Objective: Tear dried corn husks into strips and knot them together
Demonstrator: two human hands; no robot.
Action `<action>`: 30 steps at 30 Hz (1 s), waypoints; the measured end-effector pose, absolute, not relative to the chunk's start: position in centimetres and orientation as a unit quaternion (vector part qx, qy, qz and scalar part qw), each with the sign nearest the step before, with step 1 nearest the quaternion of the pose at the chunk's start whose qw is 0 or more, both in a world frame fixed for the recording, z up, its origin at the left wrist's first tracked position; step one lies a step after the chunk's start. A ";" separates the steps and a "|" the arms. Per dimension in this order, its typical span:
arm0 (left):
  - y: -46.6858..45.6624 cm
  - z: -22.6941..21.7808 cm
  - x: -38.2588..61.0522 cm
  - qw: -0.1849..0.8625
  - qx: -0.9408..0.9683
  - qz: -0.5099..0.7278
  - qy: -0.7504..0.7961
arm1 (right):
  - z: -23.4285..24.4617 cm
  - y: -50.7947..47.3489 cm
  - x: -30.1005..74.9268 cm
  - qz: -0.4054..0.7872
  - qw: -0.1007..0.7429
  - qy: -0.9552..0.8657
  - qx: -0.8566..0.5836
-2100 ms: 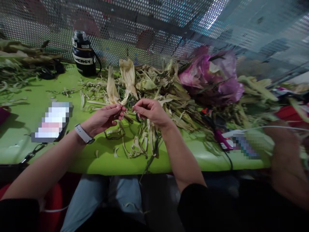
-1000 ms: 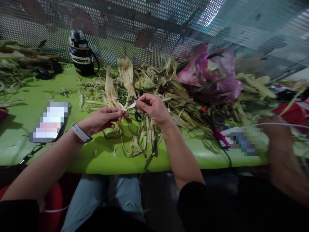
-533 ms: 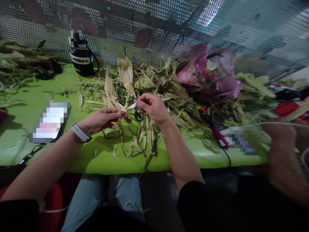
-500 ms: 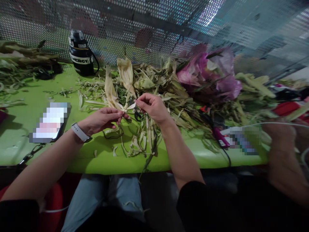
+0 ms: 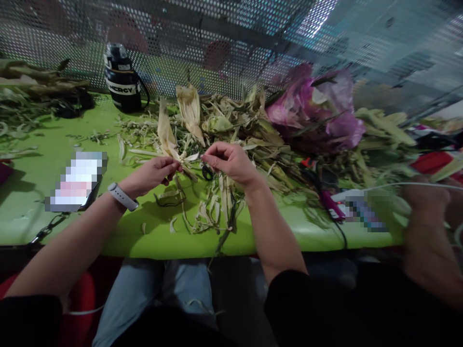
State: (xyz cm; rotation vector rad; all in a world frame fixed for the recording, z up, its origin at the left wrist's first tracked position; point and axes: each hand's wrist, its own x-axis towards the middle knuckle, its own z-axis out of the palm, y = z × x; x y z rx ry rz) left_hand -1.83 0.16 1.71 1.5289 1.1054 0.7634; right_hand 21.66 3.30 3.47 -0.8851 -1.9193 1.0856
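Note:
My left hand (image 5: 156, 172) and my right hand (image 5: 228, 161) meet over the green table (image 5: 54, 144), both pinched on a piece of dried corn husk (image 5: 172, 140) whose pale leaves fan up and away from my fingers. The left hand wears a white wrist band (image 5: 122, 196). A heap of loose husk strips (image 5: 217, 202) lies just under my right wrist. A small dark ring-shaped object (image 5: 207, 172) rests on the table under the right hand.
A black bottle (image 5: 123, 83) stands at the back by the perforated metal screen. A big husk pile (image 5: 253, 130) and purple-pink husks (image 5: 314, 113) fill the right. A phone (image 5: 77, 180) lies left. Another person's arm (image 5: 427, 231) is at the far right.
My right hand has dropped slightly and come closer to the left hand; the husk between them sits lower. The other person's arm at the right has shifted a little.

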 end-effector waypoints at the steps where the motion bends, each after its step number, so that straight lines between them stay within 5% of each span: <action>1: 0.0 1.8 -1.7 0.486 0.675 0.298 0.469 | 3.6 3.1 21.7 0.408 0.369 -0.762 -0.341; 7: -1.3 2.4 -0.7 0.265 0.817 0.228 0.459 | 4.7 2.4 21.7 0.206 0.397 -0.850 -0.279; 12: -1.8 1.8 -0.5 0.223 0.890 0.155 0.367 | 5.1 1.3 21.1 0.158 0.380 -0.885 -0.218; 18: -3.0 2.6 0.4 0.299 0.920 0.132 0.218 | 5.6 1.1 21.1 0.268 0.339 -0.884 -0.180; 23: -3.6 4.2 0.2 0.363 0.899 0.180 0.164 | 3.8 3.2 21.3 0.485 0.269 -0.810 -0.191; 26: -2.8 4.3 -0.9 0.356 0.865 0.251 0.249 | 2.4 3.6 20.3 0.574 0.259 -0.744 -0.225; 30: -0.6 3.7 -2.6 0.308 0.773 0.363 0.419 | 1.7 3.4 19.1 0.548 0.292 -0.739 -0.260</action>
